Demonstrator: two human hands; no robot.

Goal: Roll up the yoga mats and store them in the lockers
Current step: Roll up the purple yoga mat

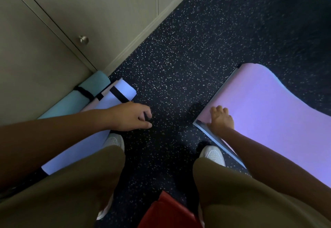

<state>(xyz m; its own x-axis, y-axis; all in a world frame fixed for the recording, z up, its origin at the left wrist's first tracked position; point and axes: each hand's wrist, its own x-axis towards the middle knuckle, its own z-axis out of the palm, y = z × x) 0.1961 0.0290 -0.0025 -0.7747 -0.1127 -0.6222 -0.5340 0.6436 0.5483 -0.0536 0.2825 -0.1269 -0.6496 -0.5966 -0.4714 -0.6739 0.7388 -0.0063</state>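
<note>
Resting flat on the near corner of the unrolled pink yoga mat (272,113), the right hand (221,120) lay with fingers straight, gripping nothing. Left of that mat, the left hand (129,116) hung loosely curled and empty above the speckled floor (179,57). Further left: a strapped lavender rolled mat (114,96), then a teal one (86,91) against the locker door (44,48) — shut. Risk: a roll begun from one corner would likely skew and telescope.
</note>
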